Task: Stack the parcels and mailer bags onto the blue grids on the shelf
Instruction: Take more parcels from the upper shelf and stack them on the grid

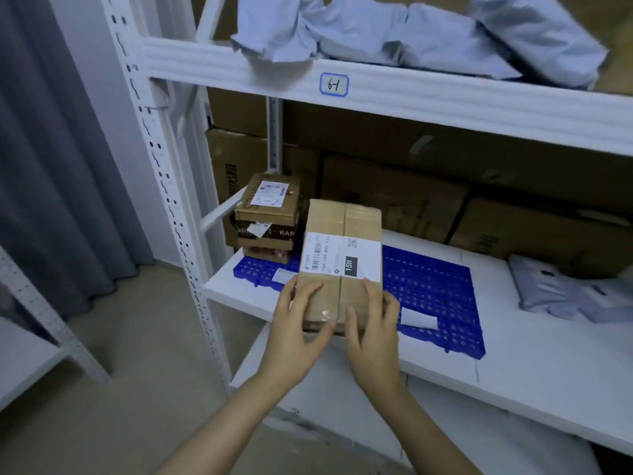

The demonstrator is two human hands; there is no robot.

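A brown cardboard parcel (329, 217) is held at its near end by both hands. The left hand (298, 323) is wrapped round the left corner, with the thumb laid on top. The right hand (375, 330) is wrapped round the right corner, with the fingers laid along the top and the thumb pressed on the near end. A white label (342, 257) marked 15H is stuck across the top of the parcel.

The parcel is held over the left part of the blue grid (431, 289), which is laid on the white middle shelf (513, 358). Its near end is close to the front edge of that shelf. Whether its bottom touches the grid cannot be told.

A stack of small boxes (269, 214) is seen at the back left corner of the grid, just beside the parcel. A grey mailer bag (561, 289) is laid on the same shelf, to the right of the grid. More grey mailer bags (411, 32) are piled on the upper shelf (445, 97), above a tag (334, 84) marked 6-1. Big brown cartons (394, 200) are stacked behind.
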